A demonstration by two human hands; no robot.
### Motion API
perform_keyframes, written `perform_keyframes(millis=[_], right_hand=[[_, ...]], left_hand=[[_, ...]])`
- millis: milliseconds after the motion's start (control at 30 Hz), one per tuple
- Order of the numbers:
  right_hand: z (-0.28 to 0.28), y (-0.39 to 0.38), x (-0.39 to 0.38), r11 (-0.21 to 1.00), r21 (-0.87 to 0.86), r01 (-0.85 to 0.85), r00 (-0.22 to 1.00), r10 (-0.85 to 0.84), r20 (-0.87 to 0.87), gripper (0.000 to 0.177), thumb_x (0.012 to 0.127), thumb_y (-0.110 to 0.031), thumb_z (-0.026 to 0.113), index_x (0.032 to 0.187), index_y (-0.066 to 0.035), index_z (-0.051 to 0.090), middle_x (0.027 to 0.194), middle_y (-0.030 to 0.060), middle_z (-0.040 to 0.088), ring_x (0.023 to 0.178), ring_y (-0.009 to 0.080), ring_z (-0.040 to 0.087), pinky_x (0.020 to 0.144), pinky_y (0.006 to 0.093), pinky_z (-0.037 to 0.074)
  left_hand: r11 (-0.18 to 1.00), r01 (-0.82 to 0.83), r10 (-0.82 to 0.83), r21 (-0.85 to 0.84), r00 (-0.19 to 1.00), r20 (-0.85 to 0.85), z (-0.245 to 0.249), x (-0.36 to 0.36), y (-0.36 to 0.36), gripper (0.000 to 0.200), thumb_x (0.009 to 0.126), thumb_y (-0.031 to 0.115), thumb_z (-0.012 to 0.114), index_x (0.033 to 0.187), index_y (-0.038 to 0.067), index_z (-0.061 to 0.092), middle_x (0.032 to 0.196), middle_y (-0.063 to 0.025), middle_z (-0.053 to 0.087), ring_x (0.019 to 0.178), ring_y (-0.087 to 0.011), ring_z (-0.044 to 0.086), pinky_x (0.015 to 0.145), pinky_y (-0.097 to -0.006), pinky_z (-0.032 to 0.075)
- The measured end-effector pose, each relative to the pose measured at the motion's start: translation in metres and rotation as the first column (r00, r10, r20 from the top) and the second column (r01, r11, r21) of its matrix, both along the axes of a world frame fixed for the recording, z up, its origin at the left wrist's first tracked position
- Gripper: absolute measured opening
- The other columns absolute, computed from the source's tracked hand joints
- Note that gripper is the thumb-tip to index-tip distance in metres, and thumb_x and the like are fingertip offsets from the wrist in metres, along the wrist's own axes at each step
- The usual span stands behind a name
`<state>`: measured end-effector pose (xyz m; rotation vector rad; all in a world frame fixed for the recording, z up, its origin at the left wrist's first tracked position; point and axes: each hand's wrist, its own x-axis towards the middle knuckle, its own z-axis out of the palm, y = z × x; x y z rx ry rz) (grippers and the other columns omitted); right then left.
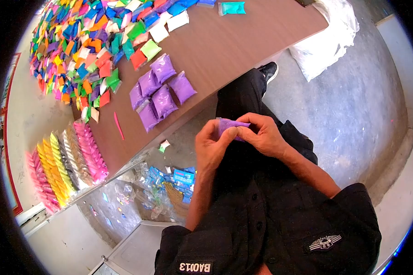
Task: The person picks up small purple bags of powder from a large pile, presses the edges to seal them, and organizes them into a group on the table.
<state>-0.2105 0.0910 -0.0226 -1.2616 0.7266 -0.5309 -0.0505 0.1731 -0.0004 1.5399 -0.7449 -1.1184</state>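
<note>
A small clear bag of purple clay-like material (228, 123) is pinched between both hands, above my lap and off the table's edge. My left hand (210, 143) is closed on its left end, thumb in front. On the other end, my right hand (260, 133) grips with thumb and fingers, its thumb tip close to the left one. Part of the bag is hidden behind the fingers. Several plump bags of the same purple material (163, 101) lie grouped on the brown table (225, 50), to the left of my hands.
A large heap of small coloured packets (92, 50) covers the table's far left. A thin pink stick (118, 125) lies near rows of bagged strips (69, 160). A teal packet (232, 8) is farther back. A white plastic bag (325, 41) and blue packaging litter (179, 181) are beside the table.
</note>
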Motion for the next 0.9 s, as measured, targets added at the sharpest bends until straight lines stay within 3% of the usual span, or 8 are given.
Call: perform_keyframes(millis=[233, 400, 600, 900], right_hand=[[-0.002, 0.0027, 0.0031, 0.991, -0.135, 0.002, 1.0, -0.005, -0.018, 0.021, 0.095, -0.02, 0.07, 0.105, -0.001, 0.068, 0.086, -0.0004, 0.067, 0.077, 0.0057, 0.058, 0.068, 0.0246, 0.049], [0.0003, 0.0041, 0.0023, 1.0, 0.0, 0.008, 1.0, -0.008, -0.009, 0.021, 0.096, -0.019, 0.069, 0.105, 0.0, 0.069, 0.086, 0.0005, 0.067, 0.077, 0.0058, 0.058, 0.068, 0.025, 0.049], [-0.004, -0.0025, -0.0028, 0.998, 0.021, 0.053, 0.998, -0.053, 0.029, 0.021, 0.096, -0.02, 0.068, 0.105, -0.001, 0.069, 0.086, -0.0006, 0.067, 0.079, 0.0055, 0.059, 0.07, 0.0242, 0.049], [-0.004, -0.0006, 0.0002, 0.992, 0.125, 0.022, 0.999, -0.027, 0.041, 0.022, 0.097, -0.021, 0.068, 0.106, -0.001, 0.069, 0.086, -0.0013, 0.066, 0.078, 0.0048, 0.058, 0.07, 0.0235, 0.049]], left_hand=[[0.999, -0.03, 0.03, 0.016, 0.999, -0.043, -0.0054, 0.0001, 0.001, 0.013, 0.096, 0.014, 0.071, 0.096, 0.001, 0.068, 0.087, 0.0037, 0.065, 0.08, -0.0053, 0.058, 0.074, -0.0221, 0.048], [0.999, -0.042, 0.042, -0.021, 0.999, 0.026, -0.0055, -0.0017, 0.0017, 0.011, 0.097, 0.015, 0.068, 0.096, 0.003, 0.069, 0.085, 0.0039, 0.066, 0.076, -0.0044, 0.057, 0.071, -0.0211, 0.045], [0.999, -0.034, 0.035, 0.018, 0.998, -0.054, -0.0038, -0.0004, 0.0005, 0.013, 0.096, 0.014, 0.069, 0.098, 0.001, 0.068, 0.083, 0.0029, 0.064, 0.076, -0.0055, 0.056, 0.07, -0.0219, 0.046], [0.999, -0.042, 0.042, -0.005, 0.999, 0.025, -0.0058, 0.0013, 0.0006, 0.017, 0.098, 0.016, 0.069, 0.101, 0.0, 0.068, 0.084, 0.0011, 0.065, 0.075, -0.0067, 0.058, 0.069, -0.0224, 0.047]])
